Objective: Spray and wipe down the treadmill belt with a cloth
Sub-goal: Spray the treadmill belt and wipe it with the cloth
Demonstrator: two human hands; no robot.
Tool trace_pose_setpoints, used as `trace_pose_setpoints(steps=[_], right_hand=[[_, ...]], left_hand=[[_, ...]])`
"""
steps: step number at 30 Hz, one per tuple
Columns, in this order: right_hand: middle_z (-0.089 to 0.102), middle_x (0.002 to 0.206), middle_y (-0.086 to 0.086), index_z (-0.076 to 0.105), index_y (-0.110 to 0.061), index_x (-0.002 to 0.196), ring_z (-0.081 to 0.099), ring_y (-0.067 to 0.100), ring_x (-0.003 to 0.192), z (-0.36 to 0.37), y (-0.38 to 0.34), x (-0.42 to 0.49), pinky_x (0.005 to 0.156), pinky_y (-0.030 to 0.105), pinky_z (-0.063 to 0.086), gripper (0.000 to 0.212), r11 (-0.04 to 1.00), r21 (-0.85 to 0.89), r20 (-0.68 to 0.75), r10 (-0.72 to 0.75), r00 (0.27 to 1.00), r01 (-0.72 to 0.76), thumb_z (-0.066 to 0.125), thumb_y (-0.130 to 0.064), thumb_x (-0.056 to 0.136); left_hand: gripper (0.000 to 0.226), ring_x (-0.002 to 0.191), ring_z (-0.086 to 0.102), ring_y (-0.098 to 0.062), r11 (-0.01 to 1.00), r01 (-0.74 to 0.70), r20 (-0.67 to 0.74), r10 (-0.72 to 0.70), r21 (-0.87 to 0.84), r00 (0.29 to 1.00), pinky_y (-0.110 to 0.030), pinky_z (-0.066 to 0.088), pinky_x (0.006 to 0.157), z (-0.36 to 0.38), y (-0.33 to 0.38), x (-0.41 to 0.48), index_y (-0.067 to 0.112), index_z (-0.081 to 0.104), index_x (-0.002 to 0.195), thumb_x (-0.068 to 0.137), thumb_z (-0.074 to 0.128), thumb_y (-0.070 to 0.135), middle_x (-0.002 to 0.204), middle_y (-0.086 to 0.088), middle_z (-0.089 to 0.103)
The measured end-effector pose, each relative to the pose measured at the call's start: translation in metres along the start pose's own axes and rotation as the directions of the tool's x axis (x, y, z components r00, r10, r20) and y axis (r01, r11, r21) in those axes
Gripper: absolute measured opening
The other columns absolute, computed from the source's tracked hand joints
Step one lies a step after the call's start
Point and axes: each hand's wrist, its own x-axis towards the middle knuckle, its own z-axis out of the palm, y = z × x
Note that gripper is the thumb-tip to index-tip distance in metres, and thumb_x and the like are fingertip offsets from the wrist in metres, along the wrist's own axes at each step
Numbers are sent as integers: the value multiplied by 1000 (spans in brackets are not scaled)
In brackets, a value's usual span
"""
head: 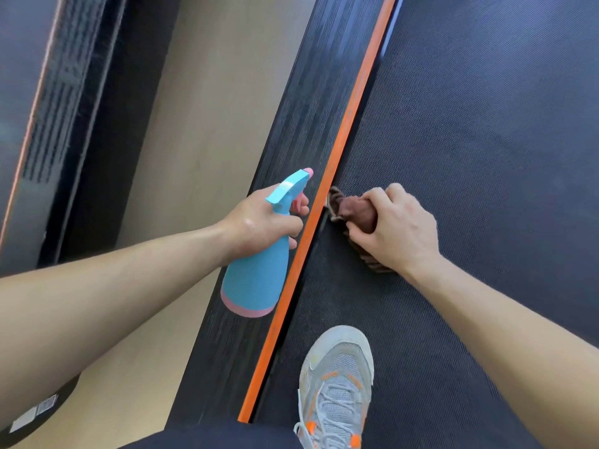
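Two hands work: left hand (pixel 259 218) grips the spray bottle (pixel 259 270), ready to squirt; right hand (pixel 393 228) squeezes the cloth (pixel 356 212) onto the belt (pixel 470 140) to rub it.

One head-worn camera looks steeply down and slightly forward, close above the belt (pixel 470 157), which fills the right; floor (pixel 210 92) lies left, and a shoe (pixel 337 384) sits at the near edge.

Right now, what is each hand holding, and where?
The left hand grips the spray bottle by its neck; right hand clutches the bunched cloth on the belt.
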Motion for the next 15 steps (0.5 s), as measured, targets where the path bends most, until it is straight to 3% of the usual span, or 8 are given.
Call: trace_pose_setpoints(steps=[5, 7, 11, 15], right_hand=[[48, 118, 15, 51, -11, 130, 49, 35, 106, -41, 23, 36, 93, 44, 48, 78, 989, 107, -189, 119, 975, -100, 80, -56, 73], [44, 123, 18, 46, -8, 134, 46, 36, 110, -46, 24, 48, 98, 44, 45, 83, 991, 68, -123, 122, 985, -114, 83, -51, 73], [41, 121, 9, 45, -15, 135, 48, 34, 111, -31, 24, 10, 90, 45, 50, 77, 999, 20, 189, 38, 981, -42, 81, -43, 73], [50, 104, 6, 65, -20, 104, 49, 31, 93, -23, 31, -30, 75, 42, 49, 63, 985, -140, 80, -93, 992, 103, 81, -61, 59]], left_hand=[[47, 89, 78, -34, 999, -50, -1, 50, 6, 999, -21, 54, 69, 1, 20, 7, 21, 62, 130, 88, 60, 2, 123, -4, 70], [45, 87, 78, -31, 997, -70, -5, 70, 12, 998, -21, 55, 69, 4, 27, 9, 26, 64, 126, 88, 60, 3, 122, 1, 71], [49, 72, 72, -24, 996, -86, 6, 86, -33, 996, -38, 65, 84, 9, 32, 9, 23, 63, 131, 88, 57, -2, 122, -2, 71], [46, 74, 78, -25, 997, -79, 16, 79, 14, 997, -46, 62, 94, 12, 29, 8, 18, 63, 128, 85, 60, 1, 120, 0, 71]])
